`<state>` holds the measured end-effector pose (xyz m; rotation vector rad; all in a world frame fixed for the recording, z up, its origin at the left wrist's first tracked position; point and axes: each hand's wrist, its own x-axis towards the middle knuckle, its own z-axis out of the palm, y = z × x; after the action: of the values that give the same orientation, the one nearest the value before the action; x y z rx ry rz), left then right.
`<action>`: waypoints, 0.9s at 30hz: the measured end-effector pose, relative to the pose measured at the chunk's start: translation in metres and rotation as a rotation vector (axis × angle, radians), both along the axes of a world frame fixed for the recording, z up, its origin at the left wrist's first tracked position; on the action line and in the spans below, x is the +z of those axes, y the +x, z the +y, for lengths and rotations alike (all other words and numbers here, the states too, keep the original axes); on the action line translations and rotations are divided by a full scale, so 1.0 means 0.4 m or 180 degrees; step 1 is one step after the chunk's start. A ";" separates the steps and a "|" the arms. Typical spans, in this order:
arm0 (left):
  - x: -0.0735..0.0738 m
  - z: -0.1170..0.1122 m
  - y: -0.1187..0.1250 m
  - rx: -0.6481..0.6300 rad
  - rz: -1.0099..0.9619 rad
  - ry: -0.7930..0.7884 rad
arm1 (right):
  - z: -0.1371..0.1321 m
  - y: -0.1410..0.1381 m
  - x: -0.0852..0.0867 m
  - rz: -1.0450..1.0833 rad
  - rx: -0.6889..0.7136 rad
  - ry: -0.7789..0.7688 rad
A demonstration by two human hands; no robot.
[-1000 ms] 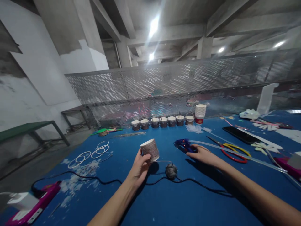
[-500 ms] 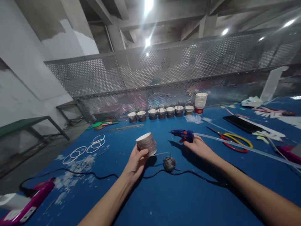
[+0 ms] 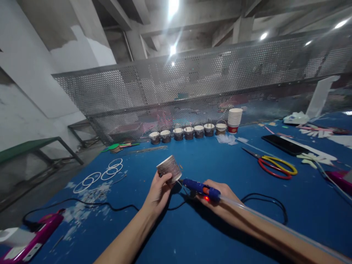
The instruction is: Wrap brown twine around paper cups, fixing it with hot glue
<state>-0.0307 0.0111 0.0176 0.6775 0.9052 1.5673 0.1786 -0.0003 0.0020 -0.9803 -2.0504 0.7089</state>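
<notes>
Tilted in my left hand (image 3: 160, 189) is a paper cup (image 3: 168, 168) wrapped in grey-brown yarn, a white edge showing at each end. My fingers close round its lower side. My right hand (image 3: 220, 194) grips a blue hot glue gun (image 3: 200, 187) with a lit red light and a long clear glue stick (image 3: 264, 214) out of its back. The gun's nozzle is at the cup's lower right edge; whether it touches cannot be made out. A strand of yarn (image 3: 183, 187) runs down from the cup. The grey yarn ball is hidden behind the gun and my right hand.
Several yarn-wrapped cups (image 3: 189, 133) line the back, beside stacked paper cups (image 3: 234, 120). Scissors (image 3: 275, 165) and a black phone (image 3: 284, 145) lie right. White rings (image 3: 112, 169) lie left, near a pink power strip (image 3: 38, 234). A black cable (image 3: 110, 206) crosses the blue table (image 3: 165, 234).
My right hand has brought the glue gun left and nearer, up to the cup's lower edge. The cup has tilted a little more in my left hand. The yarn ball is now hidden.
</notes>
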 end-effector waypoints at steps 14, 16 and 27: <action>0.012 -0.010 0.010 -0.0004 0.0043 0.0027 | -0.003 -0.008 -0.012 -0.0350 0.0026 0.0455; 0.014 -0.011 0.010 -0.0009 0.0039 0.0041 | -0.001 -0.003 -0.011 -0.0417 0.0008 0.0510; 0.016 -0.013 0.011 -0.0041 0.0077 0.0013 | -0.002 -0.004 -0.014 -0.0475 -0.0073 0.0618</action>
<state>-0.0264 0.0061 0.0239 0.7053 0.9141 1.5530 0.1769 -0.0009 -0.0035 -0.9673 -2.1863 0.4256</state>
